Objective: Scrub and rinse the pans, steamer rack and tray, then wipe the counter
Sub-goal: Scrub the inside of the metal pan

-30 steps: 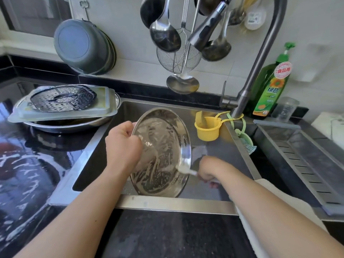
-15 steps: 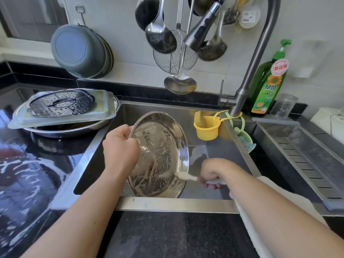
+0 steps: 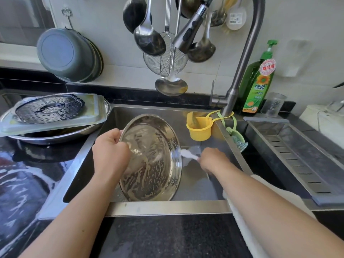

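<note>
Brush (image 3: pixel 189 154) rose along tilted pan (image 3: pixel 150 161) rim.

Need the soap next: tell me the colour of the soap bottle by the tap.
Green soap bottle, with a green pump; clearest in the head view.

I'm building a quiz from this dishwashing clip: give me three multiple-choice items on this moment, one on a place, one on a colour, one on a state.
1. Where does the steamer rack lie?
A. in the sink
B. on the tray
C. hanging on the wall

2. What colour is the small cup hung from the tap?
A. yellow
B. red
C. blue

3. How is the round pan in the sink?
A. lying flat and dry
B. tilted on edge and soapy
C. upside down on the counter

Answers: 1 B, the rack sits on the tray left of the sink. 2 A, the cup is plainly yellow. 3 B, the left hand holds its rim up and suds streak it, while the right hand grips a brush.
</note>
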`<state>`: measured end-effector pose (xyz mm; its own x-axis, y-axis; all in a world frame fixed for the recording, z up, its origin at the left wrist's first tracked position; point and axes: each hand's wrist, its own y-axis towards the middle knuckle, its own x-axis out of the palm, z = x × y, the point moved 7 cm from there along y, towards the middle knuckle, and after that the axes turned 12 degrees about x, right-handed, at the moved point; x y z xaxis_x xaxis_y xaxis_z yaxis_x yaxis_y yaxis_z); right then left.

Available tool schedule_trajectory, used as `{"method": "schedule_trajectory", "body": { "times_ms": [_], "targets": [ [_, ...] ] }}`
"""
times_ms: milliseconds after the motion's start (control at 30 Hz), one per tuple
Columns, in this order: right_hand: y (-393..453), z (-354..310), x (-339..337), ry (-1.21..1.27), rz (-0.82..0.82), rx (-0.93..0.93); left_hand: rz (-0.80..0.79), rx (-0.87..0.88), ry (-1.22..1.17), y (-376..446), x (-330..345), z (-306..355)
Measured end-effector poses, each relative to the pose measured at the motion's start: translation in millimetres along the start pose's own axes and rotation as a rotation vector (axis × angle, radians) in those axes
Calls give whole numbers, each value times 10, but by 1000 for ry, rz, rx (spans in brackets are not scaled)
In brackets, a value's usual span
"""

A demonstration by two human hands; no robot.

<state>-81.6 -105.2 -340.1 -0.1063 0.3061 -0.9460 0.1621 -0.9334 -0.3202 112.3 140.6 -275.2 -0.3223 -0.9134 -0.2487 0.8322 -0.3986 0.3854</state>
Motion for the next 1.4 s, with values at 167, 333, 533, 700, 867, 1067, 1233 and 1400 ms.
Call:
{"method": "schedule_trajectory", "body": {
  "times_ms": [167,333,533,700,867,1067,1233,1400],
  "targets": [
    [-18,-52,76,541,-194,32,106,-43,-82,25,-79,-79],
    [-202,-208,310,1190,-744,86,181,-70,-172,26,-107,-69],
    [-298,-271,406,1270,-928,154,229,-52,-294,5,-119,-11],
    [-260,-319,346,1378,-859,129,66,20,-336,30,35,66],
    [-240,-354,219,1488,-772,45,-108,139,-331,-44,194,251],
    [-339,-446,-54,1276,-549,-232,-189,203,-278,-72,233,296],
    [-684,-596,-302,852,-253,-547,-232,191,-200,-93,240,272],
    [-380,-385,-296,943,-186,-238,-201,178,-212,-49,204,230]
  ]
}}
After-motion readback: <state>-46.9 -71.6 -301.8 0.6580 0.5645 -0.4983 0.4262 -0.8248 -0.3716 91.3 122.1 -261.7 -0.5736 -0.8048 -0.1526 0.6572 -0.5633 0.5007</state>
